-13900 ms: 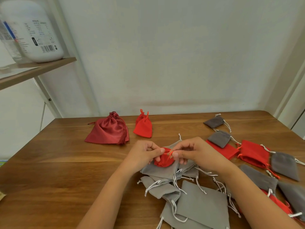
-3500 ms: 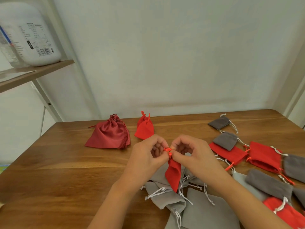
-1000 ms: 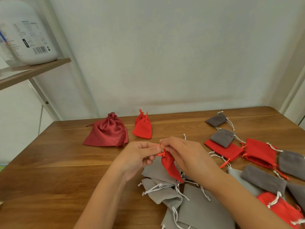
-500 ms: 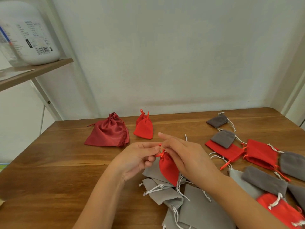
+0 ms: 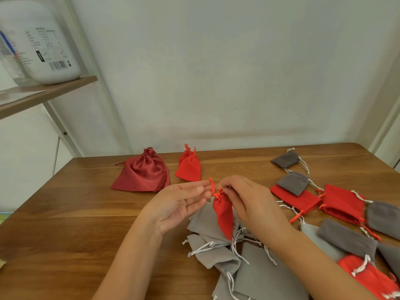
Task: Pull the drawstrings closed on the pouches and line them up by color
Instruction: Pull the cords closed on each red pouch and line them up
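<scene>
A small red pouch [image 5: 224,215] hangs above the table [image 5: 75,213] with its neck gathered tight. My right hand [image 5: 249,202] pinches that neck from the right. My left hand [image 5: 181,204] lies palm up with fingers stretched out, its thumb and fingertips pinching the pouch's orange drawstring [image 5: 211,184]. A closed dark red satin pouch [image 5: 140,172] and a closed red pouch [image 5: 188,167] lie side by side at the back. A pile of light grey pouches [image 5: 216,245] with white strings lies under my hands.
At the right, dark grey pouches [image 5: 292,181] and red pouches [image 5: 342,202] lie mixed. Another red pouch [image 5: 368,276] sits at the near right. A shelf [image 5: 43,94] with a white jug [image 5: 43,44] hangs over the table's left back corner.
My left hand's fingers have stretched out and its palm has turned up, still at the orange string. My right hand keeps hold of the neck; the pouch hangs a little straighter.
</scene>
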Demonstrator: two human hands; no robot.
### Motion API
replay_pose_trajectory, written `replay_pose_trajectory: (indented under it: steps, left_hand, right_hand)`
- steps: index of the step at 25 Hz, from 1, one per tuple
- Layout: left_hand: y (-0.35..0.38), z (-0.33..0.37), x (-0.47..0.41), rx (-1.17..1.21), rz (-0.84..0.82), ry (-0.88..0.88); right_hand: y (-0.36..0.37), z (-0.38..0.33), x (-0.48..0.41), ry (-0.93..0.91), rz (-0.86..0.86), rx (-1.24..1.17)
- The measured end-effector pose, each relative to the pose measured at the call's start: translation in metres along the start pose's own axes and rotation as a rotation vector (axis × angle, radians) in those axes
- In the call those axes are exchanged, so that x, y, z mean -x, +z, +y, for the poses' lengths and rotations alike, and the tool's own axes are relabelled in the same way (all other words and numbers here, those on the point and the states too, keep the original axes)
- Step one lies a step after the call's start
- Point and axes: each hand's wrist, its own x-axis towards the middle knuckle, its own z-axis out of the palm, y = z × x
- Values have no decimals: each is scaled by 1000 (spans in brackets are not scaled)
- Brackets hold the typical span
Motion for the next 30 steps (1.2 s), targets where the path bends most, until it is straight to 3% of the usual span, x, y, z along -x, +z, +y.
replay_pose_trajectory:
  steps: [11,24,30]
  left_hand:
    - [8,-5,-1,-80,42,21]
    - [5,1,10,-459,-85,0]
    - [15,-2,12,-613,62,151]
  right_hand:
    - [0,-4,-1,-118,-23,-4]
    - [-1,-8,0,-63,-127,-11]
    - [-2,-9,-1,-26,-90,-31]
